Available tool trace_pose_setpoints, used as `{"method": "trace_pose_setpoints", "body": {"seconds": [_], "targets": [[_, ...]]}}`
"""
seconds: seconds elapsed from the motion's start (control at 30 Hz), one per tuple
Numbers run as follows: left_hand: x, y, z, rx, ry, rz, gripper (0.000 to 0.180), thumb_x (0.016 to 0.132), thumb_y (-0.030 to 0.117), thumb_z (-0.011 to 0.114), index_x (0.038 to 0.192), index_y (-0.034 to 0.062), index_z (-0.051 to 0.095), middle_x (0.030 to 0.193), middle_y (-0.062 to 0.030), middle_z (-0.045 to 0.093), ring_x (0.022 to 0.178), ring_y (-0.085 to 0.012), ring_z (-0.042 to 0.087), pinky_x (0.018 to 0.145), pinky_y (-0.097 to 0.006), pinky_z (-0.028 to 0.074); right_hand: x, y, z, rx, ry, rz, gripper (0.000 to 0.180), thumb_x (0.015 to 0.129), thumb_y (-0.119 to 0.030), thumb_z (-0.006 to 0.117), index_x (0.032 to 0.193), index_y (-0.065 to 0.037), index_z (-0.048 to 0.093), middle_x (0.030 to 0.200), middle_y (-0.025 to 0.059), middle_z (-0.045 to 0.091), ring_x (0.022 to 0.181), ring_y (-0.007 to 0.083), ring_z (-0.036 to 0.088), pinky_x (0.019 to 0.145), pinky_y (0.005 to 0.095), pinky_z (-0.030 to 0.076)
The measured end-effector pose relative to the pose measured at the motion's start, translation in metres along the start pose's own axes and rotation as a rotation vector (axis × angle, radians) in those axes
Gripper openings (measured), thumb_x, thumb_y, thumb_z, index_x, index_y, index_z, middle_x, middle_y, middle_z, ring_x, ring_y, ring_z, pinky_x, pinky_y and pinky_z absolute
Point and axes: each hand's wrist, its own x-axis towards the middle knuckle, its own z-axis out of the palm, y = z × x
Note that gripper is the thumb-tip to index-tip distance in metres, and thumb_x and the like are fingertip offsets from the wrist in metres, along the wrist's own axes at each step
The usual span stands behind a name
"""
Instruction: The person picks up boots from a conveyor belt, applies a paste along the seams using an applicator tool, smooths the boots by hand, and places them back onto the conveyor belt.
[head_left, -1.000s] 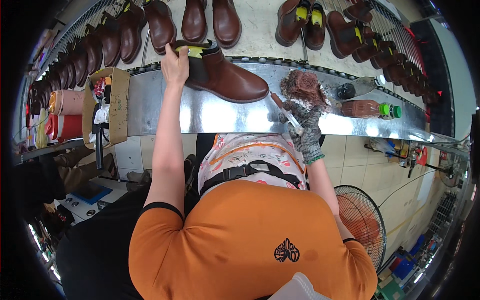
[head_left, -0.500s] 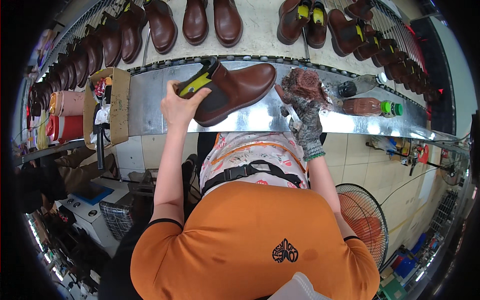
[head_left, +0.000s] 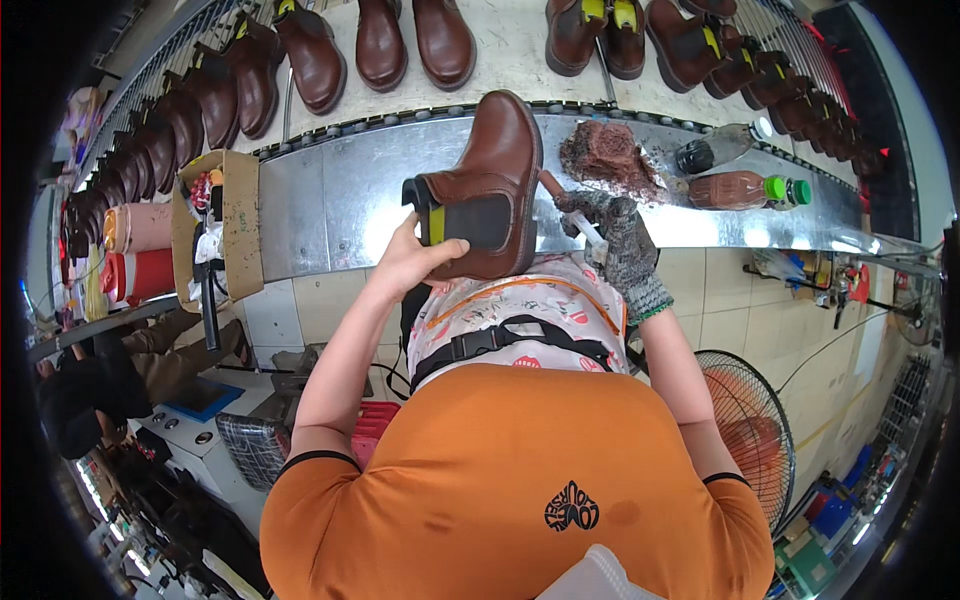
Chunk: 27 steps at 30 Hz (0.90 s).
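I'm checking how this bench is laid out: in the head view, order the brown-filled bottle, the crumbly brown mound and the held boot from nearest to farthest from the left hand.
From the left hand:
1. Boot: in its grip.
2. Crumbly brown mound: on the metal bench, right of the boot.
3. Brown-filled bottle: farther right, past the mound.

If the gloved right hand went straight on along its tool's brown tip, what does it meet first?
Most likely the brown boot, at its sole edge; the slim tool in the gloved right hand points that way. Depth is unclear, so it might pass above.
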Motion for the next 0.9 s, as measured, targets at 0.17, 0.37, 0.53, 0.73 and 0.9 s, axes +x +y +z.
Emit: {"method": "trace_pose_setpoints", "body": {"seconds": [0.17,0.37,0.53,0.73,0.9], "targets": [[0.002,-0.011,0.018,-0.169,-0.15,-0.052,0.047,0.072,0.015,0.075,0.108,-0.0049,0.052,0.087,-0.0075,0.06,0.073,-0.0127,0.059,0.063,-0.028,0.05,-0.012,-0.006,-0.01,-0.158,-0.072,-0.026,0.038,0.07,-0.001,0.053,0.106,-0.004,0.063,0.087,0.0143,0.067,0.08,0.0254,0.065,0.075,0.0328,0.05],[-0.006,0.013,0.035,-0.241,-0.141,-0.035,0.043,0.076,0.013,0.069,0.109,-0.005,0.049,0.082,-0.0087,0.057,0.058,-0.0165,0.062,0.047,-0.027,0.051,-0.027,-0.023,-0.024,-0.131,-0.171,-0.023,0.039,0.079,-0.028,0.058,0.107,-0.001,0.064,0.094,0.0065,0.067,0.078,0.0102,0.056,0.073,0.0257,0.047],[-0.005,0.02,0.042,-0.278,-0.171,-0.07,0.046,0.078,0.016,0.069,0.113,-0.0033,0.046,0.084,-0.0097,0.057,0.053,-0.0186,0.062,0.044,-0.028,0.052,-0.048,-0.044,-0.038,-0.284,-0.212,0.12,0.037,0.075,-0.023,0.059,0.106,-0.002,0.065,0.095,0.008,0.068,0.08,0.0139,0.061,0.074,0.0285,0.049],[-0.005,0.028,0.048,-0.383,-0.143,-0.051,0.059,0.079,0.031,0.067,0.119,-0.0046,0.041,0.089,-0.0162,0.062,0.061,-0.0246,0.067,0.044,-0.024,0.052,-0.067,-0.066,-0.036,-0.281,-0.126,0.051,0.04,0.077,-0.029,0.066,0.105,-0.001,0.064,0.1,0.0129,0.067,0.088,0.0223,0.065,0.081,0.0311,0.049],[-0.003,0.034,0.049,-0.462,-0.14,-0.068,0.058,0.081,0.036,0.065,0.115,-0.0069,0.047,0.093,-0.0192,0.065,0.061,-0.0248,0.068,0.046,-0.02,0.054,-0.083,-0.059,-0.037,-0.232,-0.057,0.006,0.041,0.078,-0.027,0.063,0.109,0.001,0.062,0.103,0.0143,0.066,0.093,0.0244,0.064,0.084,0.0328,0.049]]}}
